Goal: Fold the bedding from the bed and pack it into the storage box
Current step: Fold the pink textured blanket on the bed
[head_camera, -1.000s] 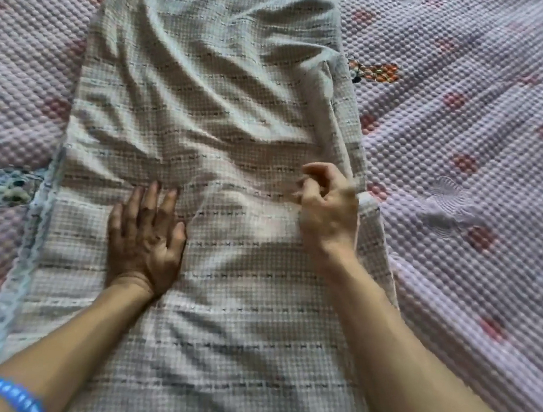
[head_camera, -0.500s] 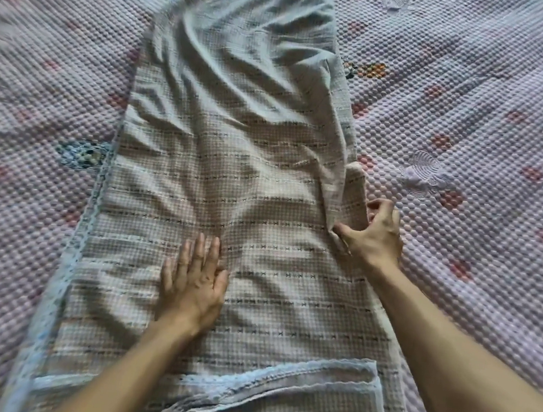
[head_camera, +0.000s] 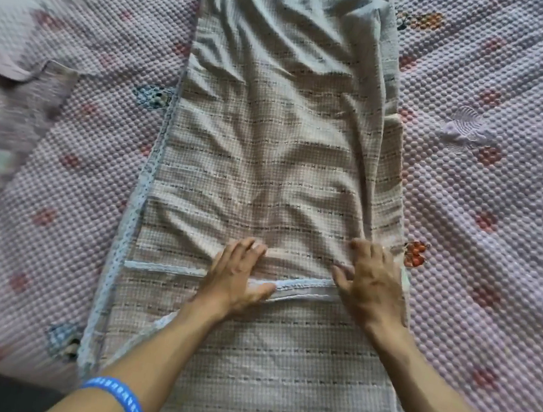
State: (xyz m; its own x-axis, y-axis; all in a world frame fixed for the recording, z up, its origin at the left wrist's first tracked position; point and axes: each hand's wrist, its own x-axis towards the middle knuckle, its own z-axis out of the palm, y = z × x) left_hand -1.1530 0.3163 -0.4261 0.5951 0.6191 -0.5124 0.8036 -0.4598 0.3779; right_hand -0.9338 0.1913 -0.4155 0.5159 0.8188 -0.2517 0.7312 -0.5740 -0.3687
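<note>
Bedding: beige checked woven sheet with pale blue lace trim (head_camera: pixel 279 158), folded into a long strip, lying on pink bubble-textured quilted bedspread (head_camera: pixel 505 202). Left hand (head_camera: pixel 236 275) pressing flat, fingers straight, on the strip's folded-over lace edge. Right hand (head_camera: pixel 370 281) resting beside it near the strip's right edge, fingers spread and relaxed, gripping nothing.

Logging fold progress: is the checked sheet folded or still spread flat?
Partly folded. The sheet lies as a long narrow strip on the bed cover, its near end doubled over; the lace hem crosses it.
</note>
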